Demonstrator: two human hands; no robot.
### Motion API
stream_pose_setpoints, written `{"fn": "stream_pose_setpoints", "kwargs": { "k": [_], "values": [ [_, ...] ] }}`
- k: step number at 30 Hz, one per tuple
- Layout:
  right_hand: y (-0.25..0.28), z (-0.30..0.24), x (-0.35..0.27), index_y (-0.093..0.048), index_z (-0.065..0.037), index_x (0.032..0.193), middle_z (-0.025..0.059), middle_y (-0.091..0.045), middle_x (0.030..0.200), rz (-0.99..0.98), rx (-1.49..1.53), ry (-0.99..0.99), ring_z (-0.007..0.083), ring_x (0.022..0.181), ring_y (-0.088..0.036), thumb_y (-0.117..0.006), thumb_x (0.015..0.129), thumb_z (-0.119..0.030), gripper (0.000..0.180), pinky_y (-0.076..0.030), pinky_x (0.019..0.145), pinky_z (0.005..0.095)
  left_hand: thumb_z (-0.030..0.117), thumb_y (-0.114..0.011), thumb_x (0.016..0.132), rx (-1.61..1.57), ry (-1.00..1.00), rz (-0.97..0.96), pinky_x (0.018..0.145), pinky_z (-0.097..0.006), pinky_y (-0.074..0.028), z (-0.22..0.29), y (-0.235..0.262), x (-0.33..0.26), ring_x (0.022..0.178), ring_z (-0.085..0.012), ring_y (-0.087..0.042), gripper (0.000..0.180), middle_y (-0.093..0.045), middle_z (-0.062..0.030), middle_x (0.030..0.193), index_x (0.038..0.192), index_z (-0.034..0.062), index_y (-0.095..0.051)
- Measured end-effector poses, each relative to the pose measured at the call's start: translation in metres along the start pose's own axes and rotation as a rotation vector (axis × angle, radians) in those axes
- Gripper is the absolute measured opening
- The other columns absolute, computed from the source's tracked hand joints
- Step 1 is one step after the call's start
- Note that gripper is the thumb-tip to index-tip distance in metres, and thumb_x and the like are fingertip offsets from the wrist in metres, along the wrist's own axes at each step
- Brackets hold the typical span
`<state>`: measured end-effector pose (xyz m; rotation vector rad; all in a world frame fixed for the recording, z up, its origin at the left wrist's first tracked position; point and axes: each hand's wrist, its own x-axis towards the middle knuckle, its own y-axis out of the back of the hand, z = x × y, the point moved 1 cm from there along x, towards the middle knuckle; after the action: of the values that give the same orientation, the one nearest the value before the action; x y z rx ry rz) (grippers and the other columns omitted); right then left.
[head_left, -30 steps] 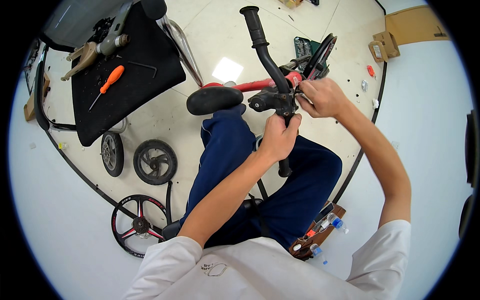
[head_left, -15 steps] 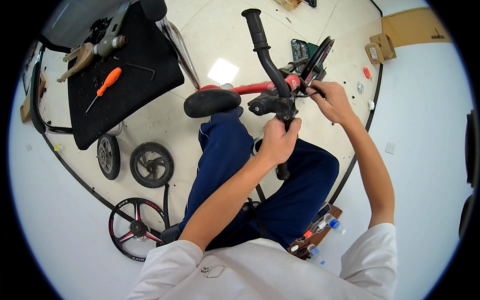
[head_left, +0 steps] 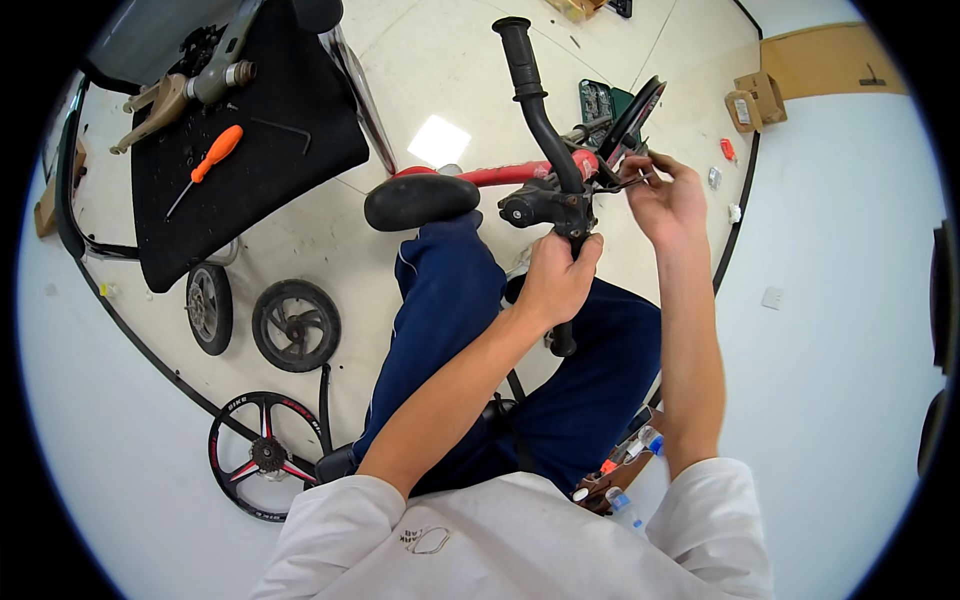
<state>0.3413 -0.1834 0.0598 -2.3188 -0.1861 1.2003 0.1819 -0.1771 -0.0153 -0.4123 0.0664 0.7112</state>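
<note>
A small bike with a red frame (head_left: 510,174) stands between my legs, its black handlebar (head_left: 541,120) turned lengthwise. My left hand (head_left: 562,278) is wrapped round the bar just below the stem (head_left: 545,207). To the right of the stem, my right hand (head_left: 668,196) pinches a thin dark hex key (head_left: 622,186) between its fingers, the key's other end reaching the stem clamp. The exact contact of its tip is too small to make out. Left of the frame tube is the black saddle (head_left: 421,202).
On the black chair (head_left: 240,215) lie an orange-handled screwdriver (head_left: 217,155), another hex key (head_left: 286,130) and a fork (head_left: 165,110). Loose wheels (head_left: 297,326) are on the floor at left. A green tool case (head_left: 622,102) lies beyond the bike; bottles (head_left: 622,505) stand at lower right.
My right forearm has swung inward and become more upright. The right hand has turned, its fingers now raised and more spread around the hex key. My left hand keeps its grip.
</note>
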Motion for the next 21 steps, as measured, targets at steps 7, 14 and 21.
{"fn": "stream_pose_setpoints", "kwargs": {
  "k": [7,14,21],
  "values": [
    [-0.014,-0.002,0.004,-0.033,-0.006,0.07,-0.0015,-0.023,0.06,-0.088,0.042,0.024,0.0101,0.049,-0.023,-0.046,0.093,-0.009,0.026,-0.02,0.044,0.0258,0.017,-0.055,0.09,0.05,0.0,0.026,0.051,-0.041,-0.039,0.014,-0.002,0.0,0.048,-0.0245,-0.045,0.032,-0.047,-0.0168,0.053,0.068,-0.0056,-0.049],
    [-0.042,0.002,0.028,-0.037,-0.014,0.068,-0.0079,-0.019,0.055,-0.126,-0.5,0.038,0.0042,0.044,-0.017,-0.053,0.092,-0.012,0.028,-0.013,0.037,0.0217,0.018,-0.054,0.091,0.038,-0.043,0.008,0.049,-0.038,-0.038,0.01,-0.002,0.002,0.047,-0.023,-0.046,0.032,-0.047,-0.014,0.053,0.068,-0.0037,-0.049],
    [-0.093,0.04,-0.018,-0.055,0.003,0.077,0.0041,-0.045,0.053,-0.366,-1.57,0.801,0.0162,0.045,-0.042,-0.056,0.09,-0.023,0.03,-0.034,0.046,0.0339,0.018,-0.054,0.093,0.009,-0.023,-0.015,0.045,-0.029,-0.036,0.004,-0.002,0.003,0.048,-0.0092,-0.043,0.029,-0.047,-0.0014,0.054,0.07,0.0011,-0.048]
  ]
}}
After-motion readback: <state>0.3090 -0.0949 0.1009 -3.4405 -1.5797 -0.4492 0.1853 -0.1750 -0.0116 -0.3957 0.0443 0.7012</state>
